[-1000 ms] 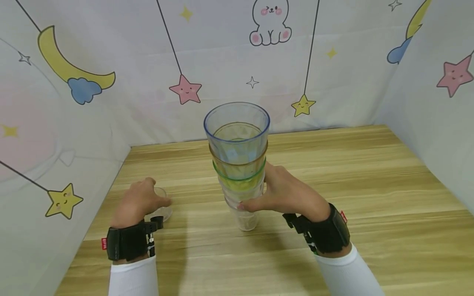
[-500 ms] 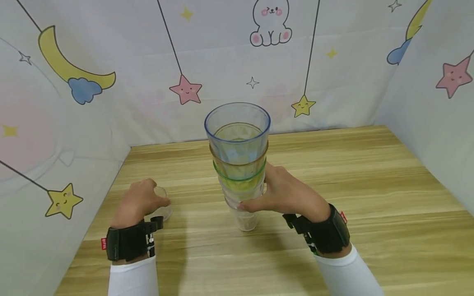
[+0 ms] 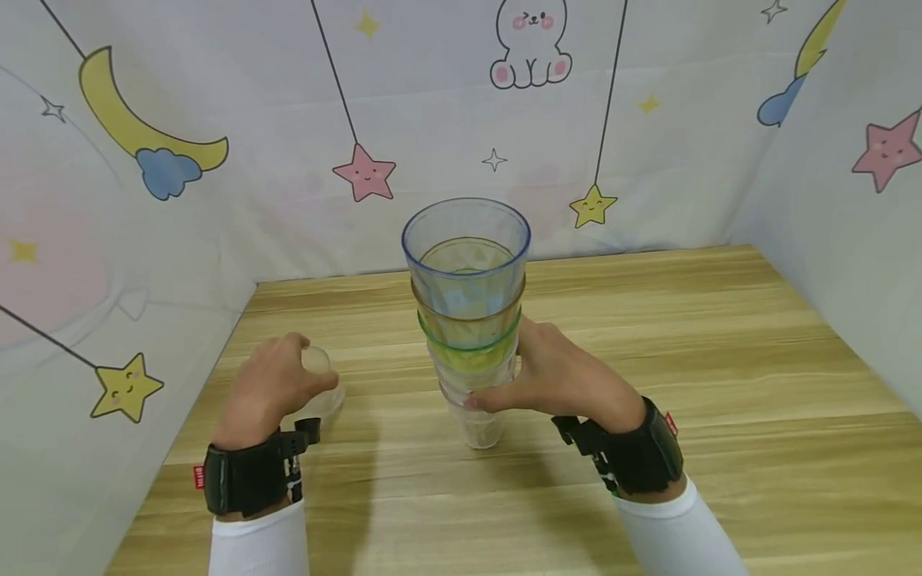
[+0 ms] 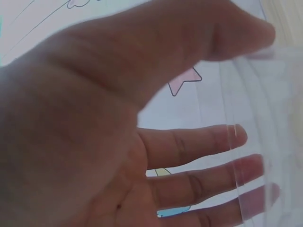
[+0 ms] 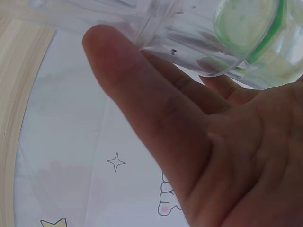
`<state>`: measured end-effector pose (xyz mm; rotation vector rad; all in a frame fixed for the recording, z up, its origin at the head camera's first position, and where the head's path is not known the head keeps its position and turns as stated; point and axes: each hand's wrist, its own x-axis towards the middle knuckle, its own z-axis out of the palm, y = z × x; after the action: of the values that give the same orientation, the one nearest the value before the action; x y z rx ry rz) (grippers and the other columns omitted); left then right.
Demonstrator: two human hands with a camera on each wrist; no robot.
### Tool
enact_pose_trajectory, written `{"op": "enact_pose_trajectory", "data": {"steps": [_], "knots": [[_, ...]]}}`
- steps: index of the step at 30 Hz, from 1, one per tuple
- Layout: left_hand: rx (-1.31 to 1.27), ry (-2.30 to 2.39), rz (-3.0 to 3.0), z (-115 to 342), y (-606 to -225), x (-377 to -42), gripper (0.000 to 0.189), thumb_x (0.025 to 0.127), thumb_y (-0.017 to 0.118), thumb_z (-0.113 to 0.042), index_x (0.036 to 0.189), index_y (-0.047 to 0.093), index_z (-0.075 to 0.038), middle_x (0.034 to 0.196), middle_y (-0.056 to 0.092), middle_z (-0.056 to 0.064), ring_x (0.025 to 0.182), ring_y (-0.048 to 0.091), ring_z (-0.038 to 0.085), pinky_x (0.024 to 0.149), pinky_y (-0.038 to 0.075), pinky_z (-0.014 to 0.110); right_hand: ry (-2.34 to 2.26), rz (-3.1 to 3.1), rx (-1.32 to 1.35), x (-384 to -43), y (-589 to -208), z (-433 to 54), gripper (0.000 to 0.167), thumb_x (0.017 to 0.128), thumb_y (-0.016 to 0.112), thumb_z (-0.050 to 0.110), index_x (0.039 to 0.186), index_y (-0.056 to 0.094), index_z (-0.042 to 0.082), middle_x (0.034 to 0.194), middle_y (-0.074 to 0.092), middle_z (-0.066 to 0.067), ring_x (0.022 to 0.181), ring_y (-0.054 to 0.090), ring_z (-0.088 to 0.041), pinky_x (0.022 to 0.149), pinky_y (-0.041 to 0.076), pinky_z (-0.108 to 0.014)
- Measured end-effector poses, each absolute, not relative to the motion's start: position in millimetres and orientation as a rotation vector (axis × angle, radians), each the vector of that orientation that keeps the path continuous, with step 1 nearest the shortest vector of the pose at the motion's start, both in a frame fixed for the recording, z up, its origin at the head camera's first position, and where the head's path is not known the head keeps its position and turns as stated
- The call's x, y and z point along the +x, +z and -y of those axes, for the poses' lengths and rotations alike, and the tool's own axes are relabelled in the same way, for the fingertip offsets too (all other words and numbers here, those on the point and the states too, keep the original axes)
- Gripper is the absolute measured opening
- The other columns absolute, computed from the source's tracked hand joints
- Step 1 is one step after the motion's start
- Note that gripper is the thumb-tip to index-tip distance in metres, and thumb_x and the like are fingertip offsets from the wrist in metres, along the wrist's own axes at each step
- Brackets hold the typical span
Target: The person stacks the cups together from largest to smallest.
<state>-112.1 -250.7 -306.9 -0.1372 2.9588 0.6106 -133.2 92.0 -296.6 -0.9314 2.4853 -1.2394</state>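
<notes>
In the head view my right hand (image 3: 558,376) grips a tall stack of nested plastic cups (image 3: 468,296) low on its right side. From the top, the rims are blue, brown, green, then clear. In the right wrist view the thumb (image 5: 123,61) lies along a clear cup and the green-rimmed cup (image 5: 274,38) shows above the palm. My left hand (image 3: 270,384) holds a clear cup (image 3: 333,404) at the table's left; the hand partly hides it. In the left wrist view fingers show through the cup's clear wall (image 4: 284,142), with the thumb opposite.
The wood-grain table (image 3: 684,344) stretches right of the stack and in front of it. A white cloth wall (image 3: 432,104) printed with stars, a moon and an animal stands behind and along both sides. Black straps (image 3: 248,476) circle both wrists.
My left hand has shifted slightly up, and the clear cup in it has moved a little up and right. The right hand and the stack stay almost still.
</notes>
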Motion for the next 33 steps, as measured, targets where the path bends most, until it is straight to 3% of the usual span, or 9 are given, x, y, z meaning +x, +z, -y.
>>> {"op": "enact_pose_trajectory", "data": {"steps": [7,14,22,33], "knots": [[-0.122,0.640,-3.049,242.6,-302.4,-110.6,0.071,0.082,0.068,-0.029,0.136,0.050,0.014,0.115,0.062,0.028,0.088,0.054,0.032,0.066,0.048,0.041,-1.240,-2.497,-0.928,-132.6,-295.8,-92.5,0.074,0.074,0.090,0.040,0.135,0.050,0.028,0.124,0.064,0.012,0.115,0.060,-0.011,0.096,0.048,-0.041],[-0.092,0.667,-3.101,236.2,-298.2,-108.5,0.067,0.087,0.065,-0.034,0.137,0.051,0.009,0.132,0.055,0.031,0.116,0.052,0.045,0.087,0.047,0.060,-1.238,-2.497,-0.914,-132.3,-295.7,-92.9,0.073,0.074,0.090,0.040,0.134,0.050,0.028,0.123,0.065,0.012,0.115,0.060,-0.011,0.097,0.048,-0.041],[-0.048,0.675,-3.164,230.5,-294.6,-106.5,0.067,0.087,0.064,-0.035,0.141,0.052,0.003,0.139,0.050,0.031,0.125,0.045,0.049,0.096,0.041,0.064,-1.234,-2.499,-0.920,-131.8,-296.2,-92.6,0.075,0.075,0.090,0.040,0.136,0.049,0.028,0.124,0.064,0.011,0.116,0.060,-0.011,0.097,0.048,-0.040],[0.162,0.760,-3.302,221.7,-290.7,-105.7,0.062,0.087,0.071,-0.040,0.136,0.059,-0.005,0.123,0.065,0.019,0.106,0.062,0.037,0.084,0.049,0.054,-1.228,-2.503,-0.931,-132.0,-295.8,-91.9,0.075,0.075,0.090,0.041,0.136,0.049,0.027,0.125,0.064,0.010,0.116,0.060,-0.012,0.097,0.048,-0.041]]}}
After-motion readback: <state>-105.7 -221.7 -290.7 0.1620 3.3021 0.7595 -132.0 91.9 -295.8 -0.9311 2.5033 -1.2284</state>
